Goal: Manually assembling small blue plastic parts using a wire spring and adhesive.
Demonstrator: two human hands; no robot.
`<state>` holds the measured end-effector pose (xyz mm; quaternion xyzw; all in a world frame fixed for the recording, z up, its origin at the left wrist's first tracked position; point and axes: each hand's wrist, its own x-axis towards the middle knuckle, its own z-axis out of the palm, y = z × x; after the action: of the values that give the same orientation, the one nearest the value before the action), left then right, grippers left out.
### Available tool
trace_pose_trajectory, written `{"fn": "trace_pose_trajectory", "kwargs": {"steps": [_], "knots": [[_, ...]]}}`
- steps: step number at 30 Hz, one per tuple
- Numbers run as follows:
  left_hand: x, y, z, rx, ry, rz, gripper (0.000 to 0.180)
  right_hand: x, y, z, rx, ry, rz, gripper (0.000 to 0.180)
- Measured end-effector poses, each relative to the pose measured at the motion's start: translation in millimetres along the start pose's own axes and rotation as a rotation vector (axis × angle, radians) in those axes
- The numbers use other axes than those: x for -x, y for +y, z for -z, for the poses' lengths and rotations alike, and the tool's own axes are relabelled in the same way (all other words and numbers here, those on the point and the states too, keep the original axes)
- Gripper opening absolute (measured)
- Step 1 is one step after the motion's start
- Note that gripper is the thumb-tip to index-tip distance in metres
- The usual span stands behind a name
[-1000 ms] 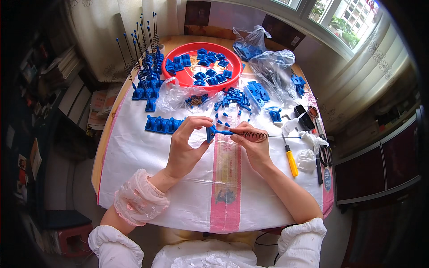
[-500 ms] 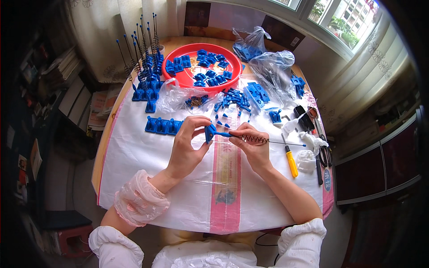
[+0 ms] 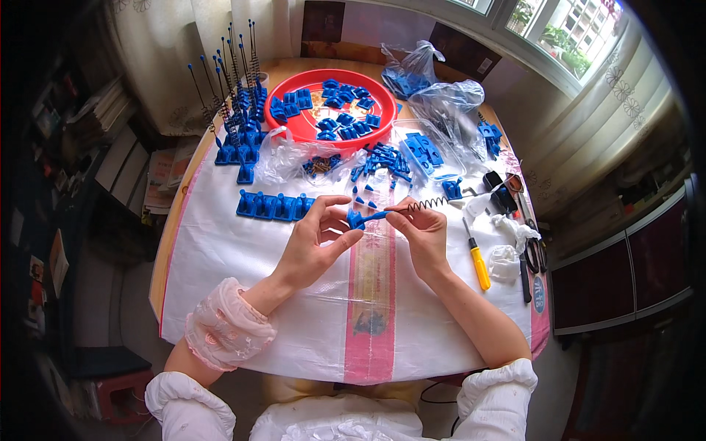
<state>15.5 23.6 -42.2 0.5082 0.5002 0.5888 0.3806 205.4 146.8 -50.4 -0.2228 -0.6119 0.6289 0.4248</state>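
Observation:
Between my two hands, over the middle of the table, is a blue plastic base [image 3: 356, 220] with a blue stem [image 3: 375, 215] pointing right. My left hand [image 3: 312, 239] has its thumb and fingers around the base, the fingers curled loosely. Pinched in my right hand [image 3: 423, 239] is the stem, near where a black coil spring [image 3: 428, 203] rises past the fingers. A thin wire runs on from the coil to the right. A row of joined blue bases [image 3: 276, 206] lies just beyond my left hand. Loose blue cone-shaped tips [image 3: 359, 201] lie beyond the held piece.
A red round tray [image 3: 276, 131] with blue parts stands at the back. Finished-looking spring pieces [image 3: 239, 136] stand upright at back left. To the right lie a yellow-handled screwdriver [image 3: 479, 266], scissors [image 3: 540, 253], crumpled white tissue [image 3: 504, 263] and a clear box [image 3: 448, 173] of blue parts.
The blue base has turned in my left hand, whose fingers have loosened. The coil and wire have swung upward, from pointing slightly down at the right to slanting up. My right hand stays on the stem.

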Motion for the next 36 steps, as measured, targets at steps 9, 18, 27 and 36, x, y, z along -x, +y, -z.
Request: {"fn": "trace_pose_trajectory", "kwargs": {"steps": [9,18,27,36], "knots": [[-2.5,-12.7,8.0,0.281,-0.096,0.214,0.045,0.1,4.5,-0.6,-0.063,-0.020,-0.048,0.008],[-4.9,-18.0,11.1,0.375,-0.189,0.356,0.054,3.2,-2.9,-6.2,-0.061,-0.013,-0.065,0.005],[-5.5,-21.6,11.8,0.371,-0.182,0.360,0.054,4.0,-1.3,-7.0,-0.024,0.005,-0.053,0.003],[1.1,-9.3,-1.2,0.112,-0.105,0.193,0.055,4.0,-1.7,-7.7,0.013,0.024,-0.015,0.002]]}}
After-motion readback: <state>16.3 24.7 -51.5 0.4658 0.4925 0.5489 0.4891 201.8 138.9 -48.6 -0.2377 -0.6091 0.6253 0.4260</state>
